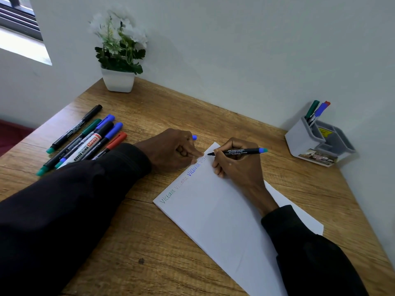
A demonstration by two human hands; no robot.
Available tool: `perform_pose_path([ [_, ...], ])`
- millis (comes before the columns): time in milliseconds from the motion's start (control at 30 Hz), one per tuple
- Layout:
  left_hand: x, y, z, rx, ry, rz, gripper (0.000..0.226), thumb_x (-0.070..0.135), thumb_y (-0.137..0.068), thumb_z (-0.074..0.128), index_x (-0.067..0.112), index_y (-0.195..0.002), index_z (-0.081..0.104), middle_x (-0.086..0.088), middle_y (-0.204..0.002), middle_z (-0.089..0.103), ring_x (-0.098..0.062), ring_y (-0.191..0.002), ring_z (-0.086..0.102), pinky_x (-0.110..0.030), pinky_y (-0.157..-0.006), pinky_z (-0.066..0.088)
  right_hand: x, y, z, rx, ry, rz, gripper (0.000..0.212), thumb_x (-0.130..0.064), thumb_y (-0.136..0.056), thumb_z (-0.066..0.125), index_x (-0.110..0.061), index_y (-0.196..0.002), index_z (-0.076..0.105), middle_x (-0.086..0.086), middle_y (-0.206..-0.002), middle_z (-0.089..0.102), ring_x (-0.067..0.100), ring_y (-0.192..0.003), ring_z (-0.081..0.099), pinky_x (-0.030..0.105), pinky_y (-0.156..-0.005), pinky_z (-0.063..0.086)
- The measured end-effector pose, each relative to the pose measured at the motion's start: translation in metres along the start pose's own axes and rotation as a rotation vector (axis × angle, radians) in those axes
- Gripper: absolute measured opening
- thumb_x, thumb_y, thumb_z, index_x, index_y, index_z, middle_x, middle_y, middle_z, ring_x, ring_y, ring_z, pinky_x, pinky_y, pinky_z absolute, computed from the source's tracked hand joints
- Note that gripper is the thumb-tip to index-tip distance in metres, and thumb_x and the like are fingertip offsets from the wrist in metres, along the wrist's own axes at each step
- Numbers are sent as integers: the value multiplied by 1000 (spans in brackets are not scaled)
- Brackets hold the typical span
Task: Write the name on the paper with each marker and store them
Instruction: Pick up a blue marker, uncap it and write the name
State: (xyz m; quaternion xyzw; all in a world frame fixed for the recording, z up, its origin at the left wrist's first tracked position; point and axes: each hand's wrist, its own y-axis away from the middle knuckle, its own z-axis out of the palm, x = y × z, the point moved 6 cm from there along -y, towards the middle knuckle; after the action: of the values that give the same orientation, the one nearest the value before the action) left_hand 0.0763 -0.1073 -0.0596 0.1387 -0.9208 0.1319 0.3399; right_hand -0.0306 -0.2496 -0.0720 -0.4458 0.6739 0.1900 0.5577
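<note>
A white sheet of paper (224,214) lies on the wooden desk, with a name written several times along its far edge in green, red and blue. My right hand (237,165) grips a black marker with a blue end (241,151), its tip at the paper's far corner. My left hand (174,150) presses the paper's edge with a fingertip while its curled fingers hold a blue cap (194,137). Several capped markers (85,138) lie in a loose row at the left. A grey holder (310,142) at the right has three markers (317,110) standing in it.
A white pot with artificial flowers (118,80) stands at the desk's far left corner. The wall runs along the desk's far edge right behind the holder. Bare desk top (149,242) lies between my arms.
</note>
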Motion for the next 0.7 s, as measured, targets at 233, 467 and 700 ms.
perform_pose_path([
  [233, -3, -1, 2, -9, 19, -7, 19, 14, -88, 70, 27, -100, 71, 9, -87, 58, 20, -79, 51, 7, -66, 33, -1, 0, 0, 0, -5, 2, 17, 10, -90, 64, 5, -73, 66, 18, -60, 68, 25, -44, 63, 27, -42, 48],
  [467, 2, 2, 0, 5, 6, 45, 28, 10, -88, 70, 31, -105, 68, -1, -91, 62, 9, -79, 56, 11, -70, 28, 3, -2, 0, 17, -4, 9, 22, 10, -91, 63, 2, -71, 66, 19, -61, 69, 29, -46, 65, 30, -44, 51],
  [700, 6, 2, 0, -20, 23, 30, 31, 7, -88, 68, 38, -91, 67, 2, -85, 60, 2, -75, 57, 11, -71, 28, 4, -2, -2, 16, 7, 13, 20, 9, -90, 64, 0, -72, 67, 18, -61, 70, 32, -48, 66, 33, -47, 53],
])
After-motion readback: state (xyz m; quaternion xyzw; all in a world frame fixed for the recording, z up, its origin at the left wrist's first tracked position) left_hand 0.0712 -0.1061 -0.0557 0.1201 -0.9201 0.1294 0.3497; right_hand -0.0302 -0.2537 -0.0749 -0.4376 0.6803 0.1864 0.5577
